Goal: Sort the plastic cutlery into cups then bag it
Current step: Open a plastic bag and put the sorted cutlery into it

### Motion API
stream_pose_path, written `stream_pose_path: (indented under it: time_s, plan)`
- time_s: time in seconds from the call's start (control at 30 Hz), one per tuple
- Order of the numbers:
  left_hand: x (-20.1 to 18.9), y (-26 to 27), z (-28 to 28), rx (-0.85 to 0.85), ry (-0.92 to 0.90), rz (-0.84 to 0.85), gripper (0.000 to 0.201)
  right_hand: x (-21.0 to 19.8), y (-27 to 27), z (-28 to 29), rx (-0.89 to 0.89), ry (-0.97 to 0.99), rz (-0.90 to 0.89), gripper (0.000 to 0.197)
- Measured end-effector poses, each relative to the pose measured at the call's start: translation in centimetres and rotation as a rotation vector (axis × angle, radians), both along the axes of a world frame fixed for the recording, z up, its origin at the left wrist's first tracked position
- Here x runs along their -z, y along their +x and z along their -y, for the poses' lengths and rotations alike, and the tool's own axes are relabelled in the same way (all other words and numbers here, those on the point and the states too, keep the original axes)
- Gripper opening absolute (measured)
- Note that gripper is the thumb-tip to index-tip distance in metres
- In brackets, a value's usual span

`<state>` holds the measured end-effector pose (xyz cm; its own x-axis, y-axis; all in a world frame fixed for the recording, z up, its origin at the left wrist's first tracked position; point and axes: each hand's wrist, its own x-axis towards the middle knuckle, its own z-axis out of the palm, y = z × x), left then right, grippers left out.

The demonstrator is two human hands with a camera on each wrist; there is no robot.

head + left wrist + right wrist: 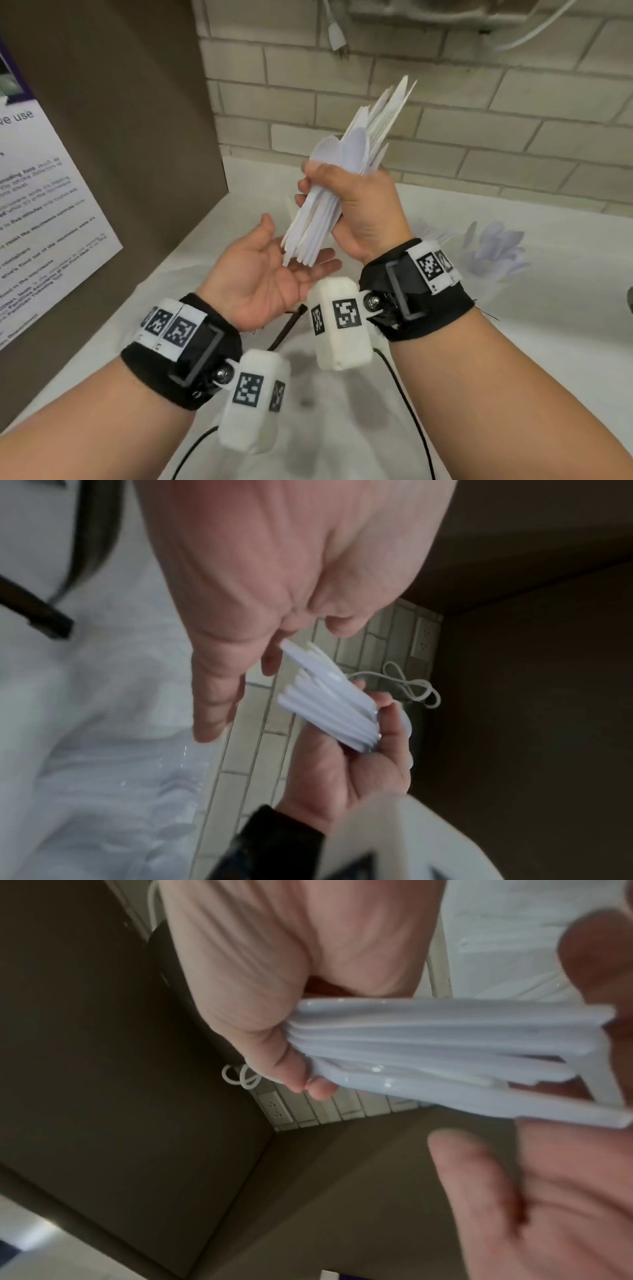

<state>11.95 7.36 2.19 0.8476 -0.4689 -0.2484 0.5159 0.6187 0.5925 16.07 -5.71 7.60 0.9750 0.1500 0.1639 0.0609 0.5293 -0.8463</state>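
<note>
White plastic cutlery bundle (342,178) gripped in fist of right hand (363,209), held above bench (513,342), handle ends lowered onto palm of left hand (263,277), fingers spread flat. Loose spoons (496,250) seen farther right on bench.

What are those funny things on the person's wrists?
Both arms are bare, with no sleeves. Each wrist wears a wide black fabric wristband with a white strip printed with black-and-white square code markers. A white boxy camera block with the same markers hangs under each band, and thin black cables trail from them.
</note>
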Motion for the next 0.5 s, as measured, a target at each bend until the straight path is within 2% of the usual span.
stream_pose_path:
  time_s: [0.1,0.23,0.37,0.43,0.5]
  plan:
    - [0.2,0.5,1.0,-0.012,-0.204,-0.082,0.066,1.8,-0.3,-0.4,0.052,-0.204,0.128,0.04]
    - [0.9,0.2,1.5,-0.056,-0.172,-0.012,0.053,4.1,-0.9,-0.8,0.055,-0.368,0.132,0.034]
    - [1.3,-0.1,1.1,-0.067,-0.008,0.109,0.064,4.7,-1.3,-0.8,-0.046,-0.319,0.066,0.017]
    - [0.9,0.0,0.4,-0.151,0.159,0.286,0.062,4.6,-1.5,-0.6,-0.148,-0.291,0.045,0.011]
    - [-0.1,-0.1,-0.4,-0.158,0.353,0.474,0.054,4.8,-1.9,-0.8,-0.226,-0.329,0.046,0.015]
